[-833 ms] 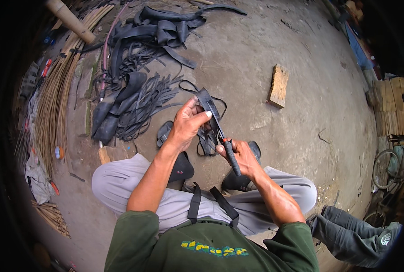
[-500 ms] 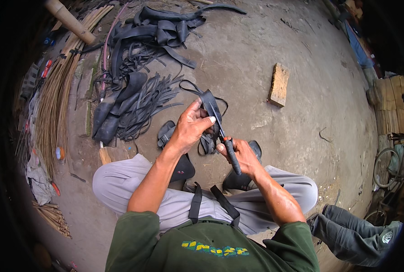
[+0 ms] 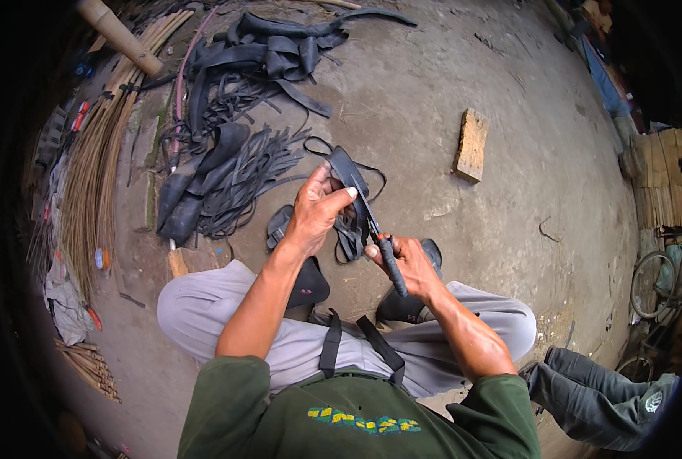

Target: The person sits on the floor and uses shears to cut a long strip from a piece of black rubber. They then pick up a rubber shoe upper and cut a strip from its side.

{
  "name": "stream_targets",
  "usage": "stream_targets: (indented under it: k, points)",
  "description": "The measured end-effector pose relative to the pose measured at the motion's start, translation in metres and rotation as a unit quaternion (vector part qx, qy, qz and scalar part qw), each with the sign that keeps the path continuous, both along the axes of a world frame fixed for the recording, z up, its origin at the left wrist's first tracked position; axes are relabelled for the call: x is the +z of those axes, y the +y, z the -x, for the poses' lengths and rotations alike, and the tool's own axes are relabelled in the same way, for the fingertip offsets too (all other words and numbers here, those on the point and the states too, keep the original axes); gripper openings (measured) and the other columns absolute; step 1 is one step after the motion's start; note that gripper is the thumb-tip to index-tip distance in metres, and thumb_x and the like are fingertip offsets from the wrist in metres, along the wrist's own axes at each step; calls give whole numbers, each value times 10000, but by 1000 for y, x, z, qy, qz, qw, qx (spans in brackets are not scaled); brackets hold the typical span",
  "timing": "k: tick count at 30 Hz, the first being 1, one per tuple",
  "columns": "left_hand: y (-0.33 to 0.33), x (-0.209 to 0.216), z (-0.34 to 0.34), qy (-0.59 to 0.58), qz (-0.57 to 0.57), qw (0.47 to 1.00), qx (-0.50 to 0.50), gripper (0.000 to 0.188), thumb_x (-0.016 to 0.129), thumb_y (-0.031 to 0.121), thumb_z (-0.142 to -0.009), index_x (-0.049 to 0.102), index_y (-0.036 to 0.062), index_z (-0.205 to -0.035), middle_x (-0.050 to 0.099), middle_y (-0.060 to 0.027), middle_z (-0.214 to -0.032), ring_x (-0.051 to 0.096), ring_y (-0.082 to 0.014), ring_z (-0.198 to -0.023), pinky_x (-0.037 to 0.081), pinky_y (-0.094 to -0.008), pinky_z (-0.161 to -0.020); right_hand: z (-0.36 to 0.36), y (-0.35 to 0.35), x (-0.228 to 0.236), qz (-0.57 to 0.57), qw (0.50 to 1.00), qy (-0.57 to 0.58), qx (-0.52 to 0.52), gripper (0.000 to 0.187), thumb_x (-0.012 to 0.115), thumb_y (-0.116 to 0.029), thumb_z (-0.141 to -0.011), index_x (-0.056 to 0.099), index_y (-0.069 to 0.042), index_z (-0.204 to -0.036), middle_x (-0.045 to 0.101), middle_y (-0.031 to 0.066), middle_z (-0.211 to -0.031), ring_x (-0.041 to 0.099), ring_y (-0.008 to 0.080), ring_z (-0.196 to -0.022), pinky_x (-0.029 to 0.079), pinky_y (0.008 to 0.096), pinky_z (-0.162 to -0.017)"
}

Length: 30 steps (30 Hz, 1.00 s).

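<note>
Cutting seems in hand: above the floor (image 3: 540, 214), the left hand (image 3: 314, 216) pinches a black rubber strip (image 3: 342, 163), the right hand (image 3: 411, 266) grips scissors (image 3: 388, 257), blade gap unclear. The next snip needs steady tension.

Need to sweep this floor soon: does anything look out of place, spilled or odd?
The wooden block looks stray, lying alone on the floor ahead and right. Black rubber strips lie tangled, unlike the bundled sticks farther left. One handle of the scissors looks wrapped, perhaps a repair. No liquid spill is evident.
</note>
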<state>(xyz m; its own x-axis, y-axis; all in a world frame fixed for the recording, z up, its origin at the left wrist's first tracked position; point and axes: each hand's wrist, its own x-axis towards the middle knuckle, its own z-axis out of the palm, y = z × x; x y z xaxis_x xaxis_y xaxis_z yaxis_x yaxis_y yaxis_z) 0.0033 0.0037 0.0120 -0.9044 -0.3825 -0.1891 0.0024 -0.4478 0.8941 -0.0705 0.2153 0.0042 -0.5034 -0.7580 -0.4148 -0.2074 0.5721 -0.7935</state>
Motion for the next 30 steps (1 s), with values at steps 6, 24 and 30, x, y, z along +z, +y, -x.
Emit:
stream_targets:
  k: [6,24,30]
  points:
    - [6,-3,-6,-24,11,998,-50,419,662,22,-945,553,29,-1349,686,-48,-985,671,-111,-847,558,-295,-730,-4,-6,-2,103,993,53,-28,625,629,-620,-985,542,-33,-789,406,10,-595,424,136,-595,365,385,-550]
    - [-1,-5,0,-4,-7,1000,4,392,657,45,-956,554,16,-1333,682,-29,-927,650,-86,-803,535,-268,-720,1,-2,4,-13,1000,-27,6,625,594,-642,-993,536,-38,-842,467,26,-645,467,157,-642,381,392,-575]
    - [6,-1,-5,-27,-7,999,-25,384,652,30,-948,560,28,-1321,675,-37,-934,639,-83,-803,525,-271,-703,-4,-8,-7,87,995,41,-27,617,627,-623,-985,522,-59,-758,434,-4,-572,418,120,-559,353,358,-516]
